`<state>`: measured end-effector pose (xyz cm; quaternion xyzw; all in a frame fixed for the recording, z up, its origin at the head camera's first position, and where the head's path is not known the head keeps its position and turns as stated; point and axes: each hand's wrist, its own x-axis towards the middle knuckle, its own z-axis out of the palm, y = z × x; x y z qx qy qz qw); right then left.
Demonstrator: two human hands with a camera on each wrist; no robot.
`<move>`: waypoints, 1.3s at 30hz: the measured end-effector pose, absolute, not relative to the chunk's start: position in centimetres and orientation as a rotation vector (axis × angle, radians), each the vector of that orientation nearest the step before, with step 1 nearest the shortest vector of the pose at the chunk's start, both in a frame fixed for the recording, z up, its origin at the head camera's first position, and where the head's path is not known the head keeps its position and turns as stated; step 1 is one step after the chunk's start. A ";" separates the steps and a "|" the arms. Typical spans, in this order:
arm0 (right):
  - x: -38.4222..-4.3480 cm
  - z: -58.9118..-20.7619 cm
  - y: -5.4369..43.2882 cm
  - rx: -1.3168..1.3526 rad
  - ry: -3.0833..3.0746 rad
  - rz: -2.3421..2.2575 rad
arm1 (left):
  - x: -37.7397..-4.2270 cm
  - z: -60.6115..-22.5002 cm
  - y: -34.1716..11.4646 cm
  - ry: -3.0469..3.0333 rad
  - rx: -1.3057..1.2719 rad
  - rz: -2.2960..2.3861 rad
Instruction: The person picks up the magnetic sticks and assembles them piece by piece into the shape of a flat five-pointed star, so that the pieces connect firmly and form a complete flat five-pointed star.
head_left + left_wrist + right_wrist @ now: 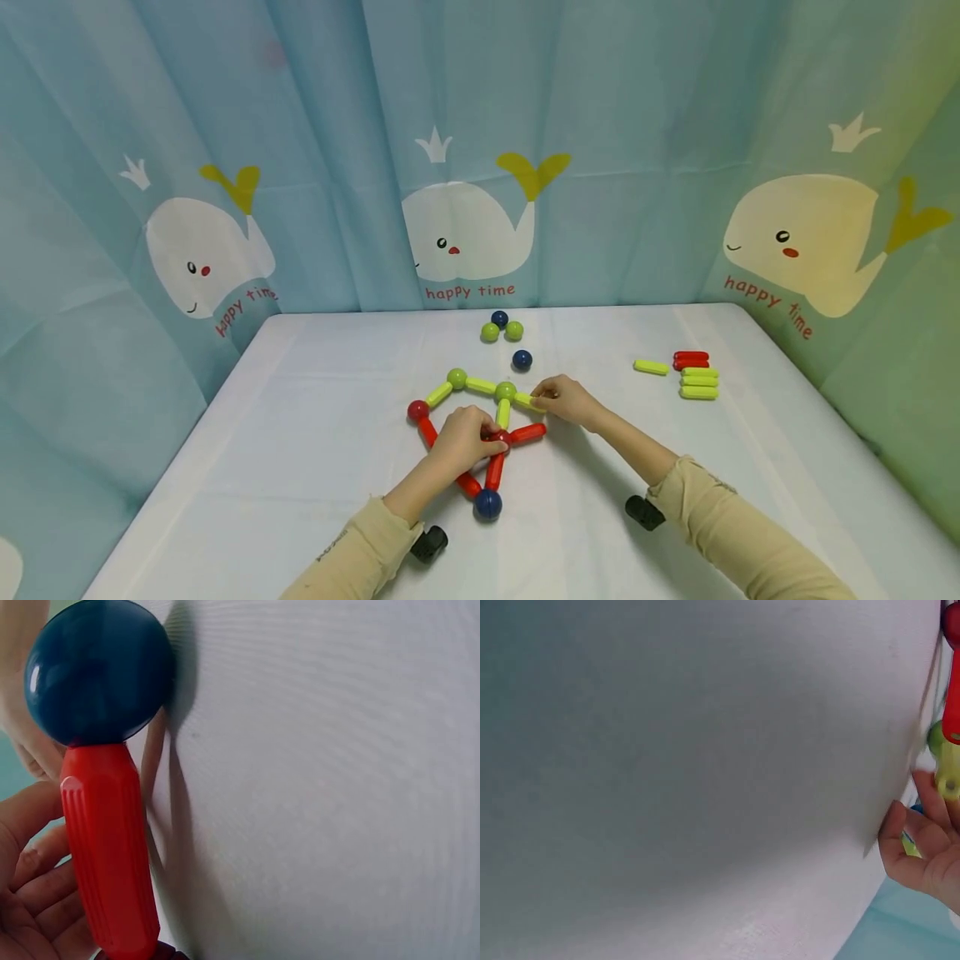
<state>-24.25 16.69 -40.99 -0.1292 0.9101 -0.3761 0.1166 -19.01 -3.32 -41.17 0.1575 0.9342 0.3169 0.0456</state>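
Observation:
A flat frame of toy building rods and balls lies on the white table. My left hand (462,437) pinches the red ball (501,442), where red rods and a yellow-green rod (503,412) meet. In the left wrist view, a red rod (109,847) with a dark blue ball (101,671) stands in front of that hand's fingers. My right hand (567,400) pinches another yellow-green rod (525,401) near its outer end; its inner end meets a green ball (506,391). Beside it, a red rod (528,433) points out from the red ball with its outer end free.
Beyond the frame sit a dark blue ball (522,360) and a cluster of two green balls (490,332) and a blue one. Towards the right lie several yellow-green rods (699,382), red rods (691,361) and a single yellow-green rod (650,367). A whale-print curtain (637,208) hangs behind.

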 end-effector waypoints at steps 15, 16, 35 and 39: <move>-25.0 -40.3 16.7 -0.447 2.717 -1.051 | -19.3 -41.0 -3.4 2.851 0.457 0.964; -25.1 -40.2 16.7 -0.449 2.730 -1.051 | -19.3 -41.0 -3.4 2.849 0.454 0.963; -28.1 -40.6 16.5 -0.389 2.957 -1.131 | -19.1 -41.3 -3.6 2.817 0.459 0.992; -28.8 -41.0 16.4 -0.485 2.885 -1.084 | -19.1 -41.3 -3.6 2.823 0.462 0.987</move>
